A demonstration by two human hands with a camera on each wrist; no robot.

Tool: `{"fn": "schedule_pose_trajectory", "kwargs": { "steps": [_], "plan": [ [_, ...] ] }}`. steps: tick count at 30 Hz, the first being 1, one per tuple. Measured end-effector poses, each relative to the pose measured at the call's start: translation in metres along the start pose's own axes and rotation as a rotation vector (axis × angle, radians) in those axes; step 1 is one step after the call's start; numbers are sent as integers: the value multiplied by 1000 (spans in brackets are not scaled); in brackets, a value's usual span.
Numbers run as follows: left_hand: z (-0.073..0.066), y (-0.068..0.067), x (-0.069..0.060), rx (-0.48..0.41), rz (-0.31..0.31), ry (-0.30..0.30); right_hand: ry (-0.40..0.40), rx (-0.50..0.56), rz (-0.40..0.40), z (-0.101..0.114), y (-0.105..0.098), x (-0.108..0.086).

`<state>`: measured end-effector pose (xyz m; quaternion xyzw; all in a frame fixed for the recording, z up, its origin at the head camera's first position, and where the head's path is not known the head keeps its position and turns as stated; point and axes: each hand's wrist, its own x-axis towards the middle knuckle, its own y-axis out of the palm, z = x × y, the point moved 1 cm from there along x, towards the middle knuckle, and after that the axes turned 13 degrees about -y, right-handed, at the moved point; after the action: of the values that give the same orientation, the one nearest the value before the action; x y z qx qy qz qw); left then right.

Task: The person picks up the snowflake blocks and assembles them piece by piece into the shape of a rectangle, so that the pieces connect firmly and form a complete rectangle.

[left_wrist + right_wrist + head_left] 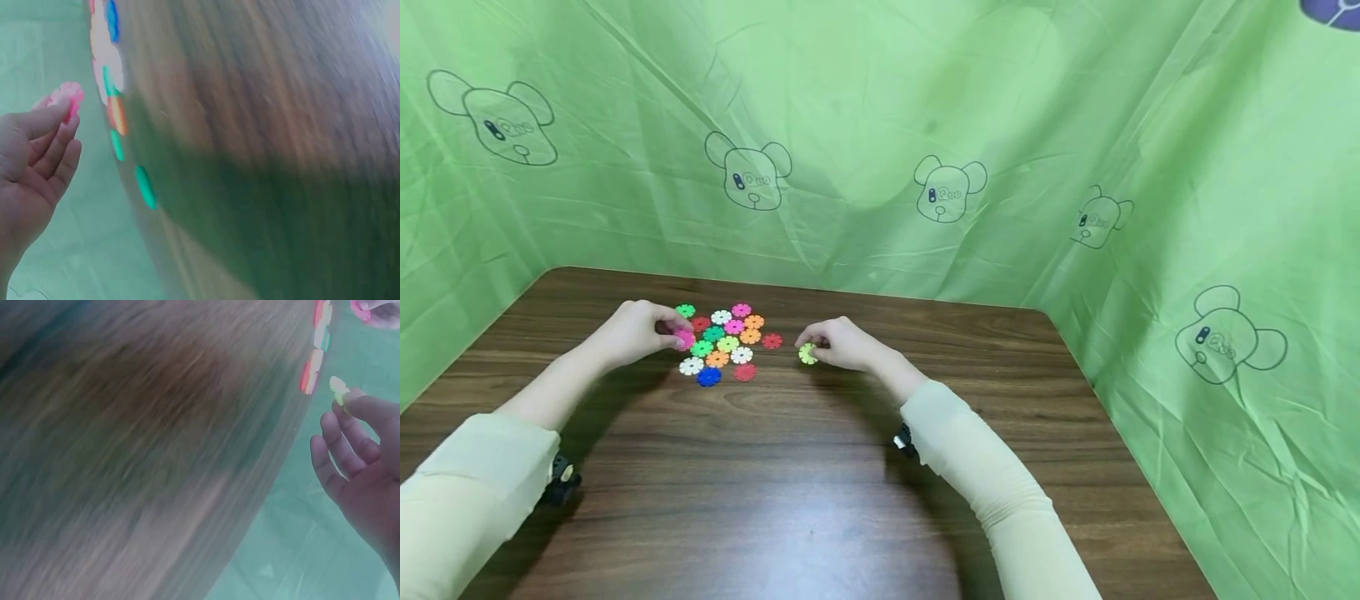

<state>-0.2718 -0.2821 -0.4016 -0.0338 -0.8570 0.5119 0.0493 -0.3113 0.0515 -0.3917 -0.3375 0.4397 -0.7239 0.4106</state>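
Note:
Between thumb and fingertips, my left hand (642, 333) pinches a pink snowflake disc (684, 339) at the left side of a spread of notched plastic discs. The left wrist view shows this pink disc (69, 97) held above the table. To the right of the spread, my right hand (844, 343) pinches a yellow-green snowflake disc (807, 354); the right wrist view shows that disc (338, 389) nearly edge-on. Around the middle lie loose discs, among them a blue one (709, 377), a white one (691, 366), an orange one (717, 358) and a red one (772, 341).
The discs lie on a dark wood-grain table (760, 467). A green curtain (850, 100) printed with bear heads hangs along its back and right edges. Dark wrist devices show at the left sleeve (490, 467) and the right sleeve (970, 442).

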Motion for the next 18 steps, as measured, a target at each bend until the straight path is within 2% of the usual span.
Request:
{"fn": "schedule_pose_trajectory", "kwargs": {
  "steps": [5, 11, 18],
  "plan": [
    [-25, -3, -3, -17, -17, 1, 21, -8, -40, -2, -9, -20],
    [-52, -5, -8, -50, -34, 7, 77, 55, -135, 0, -26, -44],
    [-82, -1, -16, 13, -98, 72, 114, 77, -260, 6, -37, -72]
  ]
}}
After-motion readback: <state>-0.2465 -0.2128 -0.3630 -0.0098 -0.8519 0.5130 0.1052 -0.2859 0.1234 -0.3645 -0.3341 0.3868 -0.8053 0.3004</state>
